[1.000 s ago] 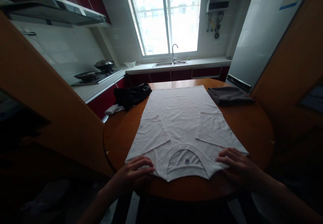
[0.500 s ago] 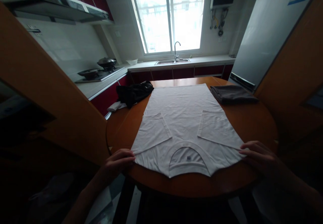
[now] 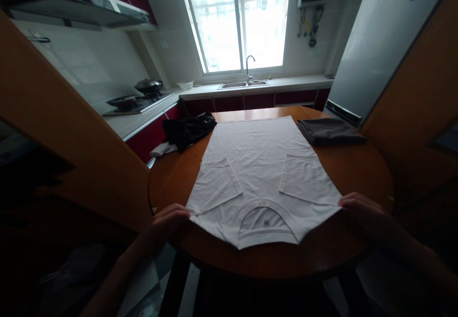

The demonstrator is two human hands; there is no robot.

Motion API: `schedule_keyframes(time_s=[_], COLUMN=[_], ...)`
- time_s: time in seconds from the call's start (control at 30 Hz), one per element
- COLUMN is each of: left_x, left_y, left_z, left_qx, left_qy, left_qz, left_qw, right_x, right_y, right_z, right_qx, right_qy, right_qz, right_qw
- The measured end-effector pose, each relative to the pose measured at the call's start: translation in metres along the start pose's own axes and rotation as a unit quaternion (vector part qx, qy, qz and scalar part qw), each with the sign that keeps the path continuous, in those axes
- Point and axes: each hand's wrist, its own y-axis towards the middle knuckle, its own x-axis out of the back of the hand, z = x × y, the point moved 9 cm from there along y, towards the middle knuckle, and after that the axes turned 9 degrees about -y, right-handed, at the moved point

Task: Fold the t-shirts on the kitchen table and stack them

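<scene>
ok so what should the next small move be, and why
I'd probably lift the white shirt by its two near corners and fold it toward its far edge: the left hand and right hand pinch those corners, both sleeves lie folded inward, and the body lies spread across the table.

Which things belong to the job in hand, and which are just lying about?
In the job:
white T-shirt, spread on the table
left hand, right hand, gripping its outer edges

Lying about:
black cloth
white cloth beside it
folded gray cloth
pot and pan on the stove
</scene>
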Motion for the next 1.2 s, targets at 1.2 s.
schedule_keyframes(time_s=[1.2], left_x=[0.053], left_y=[0.137], left_z=[0.117], left_qx=[0.261], left_qy=[-0.099], left_qz=[-0.012], left_qw=[0.96], right_x=[-0.02], right_y=[0.151], right_z=[-0.108], right_qx=[-0.212], right_qy=[0.054], right_qz=[0.102], right_qw=[0.97])
